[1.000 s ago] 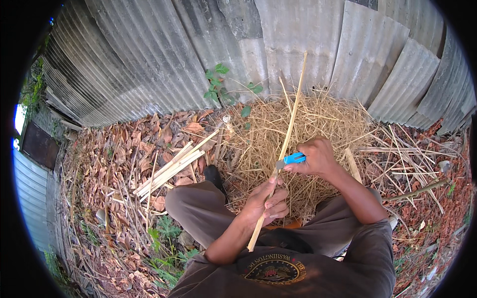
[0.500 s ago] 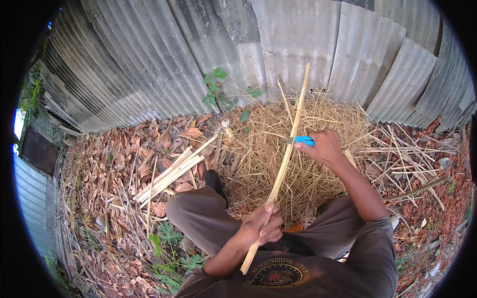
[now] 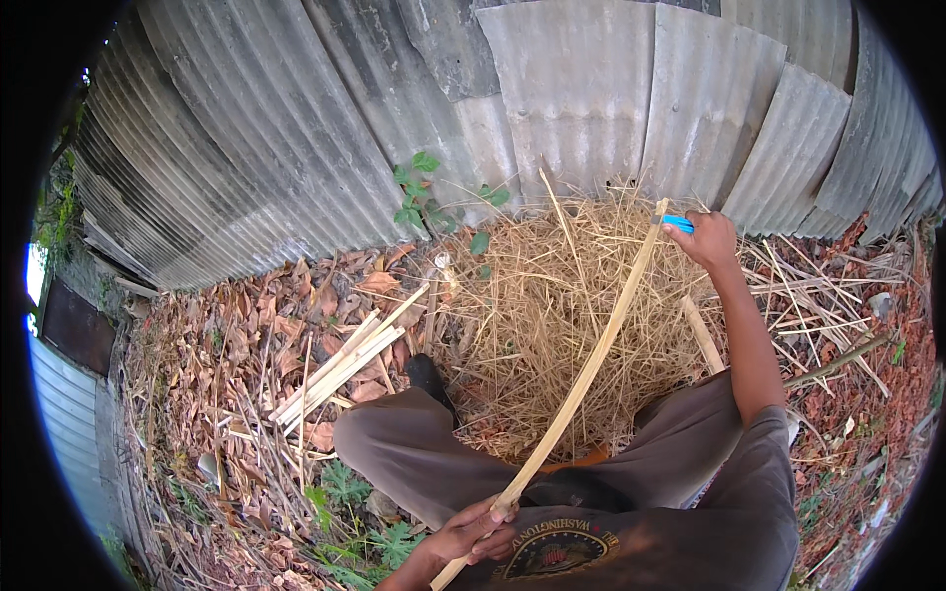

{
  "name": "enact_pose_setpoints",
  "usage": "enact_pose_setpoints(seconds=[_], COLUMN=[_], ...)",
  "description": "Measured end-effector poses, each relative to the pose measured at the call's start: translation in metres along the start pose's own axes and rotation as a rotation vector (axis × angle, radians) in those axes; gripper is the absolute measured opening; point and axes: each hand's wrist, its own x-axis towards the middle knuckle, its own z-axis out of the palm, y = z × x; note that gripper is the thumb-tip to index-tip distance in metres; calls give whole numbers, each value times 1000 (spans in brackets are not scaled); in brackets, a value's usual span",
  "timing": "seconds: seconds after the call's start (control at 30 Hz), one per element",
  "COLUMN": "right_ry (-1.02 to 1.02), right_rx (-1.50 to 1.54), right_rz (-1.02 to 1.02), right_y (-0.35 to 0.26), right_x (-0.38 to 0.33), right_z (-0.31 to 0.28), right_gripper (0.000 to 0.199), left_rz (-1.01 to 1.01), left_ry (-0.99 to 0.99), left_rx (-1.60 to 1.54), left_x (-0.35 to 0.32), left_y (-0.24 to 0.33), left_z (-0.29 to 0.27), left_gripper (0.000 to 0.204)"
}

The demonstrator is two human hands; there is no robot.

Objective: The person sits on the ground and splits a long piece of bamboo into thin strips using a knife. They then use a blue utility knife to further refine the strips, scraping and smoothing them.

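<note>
A long, pale strip of bamboo is held at both ends above the lap of a seated person. Its long axis runs on a slant from the lower left, close to the body, up to the right, away from the body, and its far tip is pointed toward the corrugated metal fence. A slight bow can be seen along its length.

The near end of the strip is gripped by the left hand, whose fingers are curled shut around it just above the shirt; a short length of the strip is left sticking out below the fist. The far tip lies against the right hand, which is stretched out at arm's length. That hand is closed around a tool with a blue handle, and the handle is seen just beside the tip of the strip; the working end of the tool cannot be made out.

Under the strip a heap of dry straw-like shavings is spread between the bent knees in grey trousers. A bundle of similar pale strips is laid on brown dead leaves, well apart to the left. A small green plant is seen at the foot of the fence.
</note>
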Motion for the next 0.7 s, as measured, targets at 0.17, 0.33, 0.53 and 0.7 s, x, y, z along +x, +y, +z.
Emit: enact_pose_setpoints(seconds=[0.17, 0.33, 0.53, 0.7], right_ry=[-25, -252, -99, -249], right_rx=[-9, -87, 302, 386], right_rz=[-114, 723, 658, 147], right_y=[18, 105, 65, -87], right_x=[-3, -16, 25, -9], right_z=[23, 29, 9, -54], right_gripper=[73, 81, 83, 75], left_rz=[-5, -15, 237, 401], left_ry=[27, 30, 191, 208], left_rx=[-81, -78, 142, 289], left_x=[-5, -43, -13, 58], left_y=[-1, 0, 18, 48], left_z=[-3, -20, -22, -8], left_gripper=[24, 22, 18, 18])
